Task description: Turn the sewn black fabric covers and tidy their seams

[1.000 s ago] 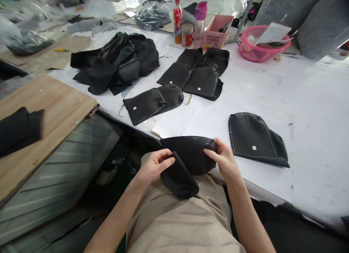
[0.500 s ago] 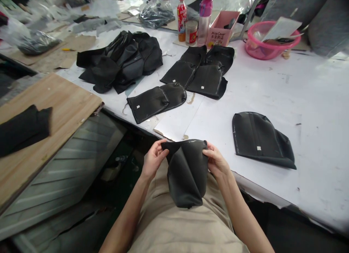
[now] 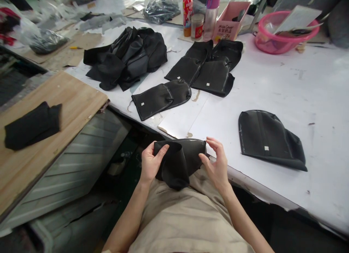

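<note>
A black leather-like panel (image 3: pixel 192 155) with a pale line along its top edge hangs over my lap at the table's front edge. Its lower part is folded and bunched to the left. My left hand (image 3: pixel 153 160) pinches the left end, thumb in front. At the right end is my right hand (image 3: pixel 216 162), its thumb against the front of the panel and its fingers spread by the corner; the grip looks loose. Nearest on the right lies a similar stitched black piece (image 3: pixel 268 136) with a small white label. Another labelled black piece (image 3: pixel 152 102) lies ahead.
More black pieces (image 3: pixel 211 76) lie farther back beside a heap of black material (image 3: pixel 128 58). Behind stand a red-capped bottle (image 3: pixel 187 14), a jar (image 3: pixel 197 27), a pink box (image 3: pixel 231 22) and a pink basin (image 3: pixel 286 32). A wooden board (image 3: pixel 79 96) on the left bears folded black cloth (image 3: pixel 32 125).
The panel's lower part has been folded up and to the left, so it hangs shorter. My right hand's fingers have spread from their pinch. The view has shifted slightly.
</note>
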